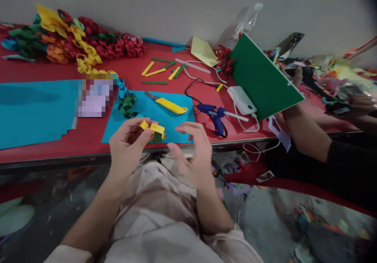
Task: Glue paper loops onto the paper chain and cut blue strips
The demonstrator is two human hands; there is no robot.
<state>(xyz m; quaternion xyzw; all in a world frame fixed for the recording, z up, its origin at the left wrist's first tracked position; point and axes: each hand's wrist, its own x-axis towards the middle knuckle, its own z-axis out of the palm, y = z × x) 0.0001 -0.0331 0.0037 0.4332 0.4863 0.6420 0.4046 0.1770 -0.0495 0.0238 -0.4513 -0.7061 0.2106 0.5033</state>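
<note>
Between the thumb and fingers of my left hand [128,145] is a short yellow and green paper chain [158,129], held above the table's front edge. My right hand [193,153] is just to its right, thumb and fingers apart, holding nothing. Beneath both hands lies a blue paper sheet [173,130]. A utility knife [169,105] with a yellow handle rests on that sheet, its blade pointing left. A dark green curled paper chain [127,105] sits at the sheet's left side. Right of the sheet lies a blue glue gun [216,115] with a clear stick in its back.
Yellow and green paper strips [156,72] lie behind the knife. Coloured paper chains [97,39] are heaped at the back left. A white power bank [240,98] with cables lies beside a green board [262,74]. A co-worker's arm [309,129] reaches in from the right.
</note>
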